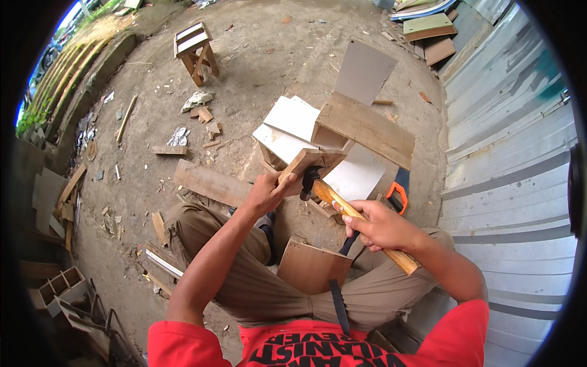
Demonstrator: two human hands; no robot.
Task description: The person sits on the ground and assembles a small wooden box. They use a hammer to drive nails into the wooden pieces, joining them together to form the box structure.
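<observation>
Left fingers (282,184) gripping wooden board (304,161); right fingers (356,226) wrapped round hammer (332,199).

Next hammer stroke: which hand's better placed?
Likely the right hand: it grips the hammer by its wooden handle, with the head at the board. The left hand is occupied holding that board's near edge.

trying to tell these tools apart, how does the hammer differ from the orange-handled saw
The hammer is gripped in the right hand, while the saw is unheld. The hammer has a straight wooden handle; the saw has a looped orange and black one. The hammer ends in a compact dark head, whereas the saw has a flat, dark blue blade. Both have a dark working end and a brighter handle.
</observation>
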